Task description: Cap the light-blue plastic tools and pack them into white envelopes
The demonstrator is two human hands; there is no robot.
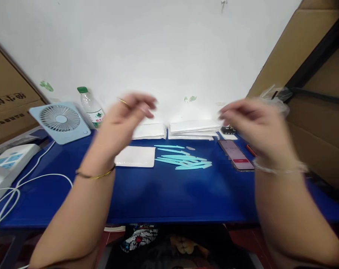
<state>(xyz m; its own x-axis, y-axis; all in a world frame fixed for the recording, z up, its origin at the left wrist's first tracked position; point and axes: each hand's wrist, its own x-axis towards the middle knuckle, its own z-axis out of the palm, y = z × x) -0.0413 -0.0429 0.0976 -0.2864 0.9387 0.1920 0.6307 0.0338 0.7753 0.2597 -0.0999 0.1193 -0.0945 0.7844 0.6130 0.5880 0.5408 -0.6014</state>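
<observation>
My left hand (127, 116) is raised above the left part of the table, its fingers bent and the thumb close to them. At a similar height on the right, my right hand (250, 117) has its fingertips drawn near the thumb. Both hands are blurred by motion, and no object shows in either. Below and between them lies a loose pile of light-blue, thin-bladed sticks (186, 160), with a small grey piece (190, 148) beside it. A flat white packet (135, 156) rests under my left hand. Behind are two white stacks, one left (149, 131) and one right (193, 129).
On the blue table (169, 198) stand a light-blue fan (59, 121) and a water bottle (92, 108) at left. White cables (43, 175) run from a power strip (15, 164). A phone (236, 155) lies at right. Cardboard boxes (320, 112) flank the right side.
</observation>
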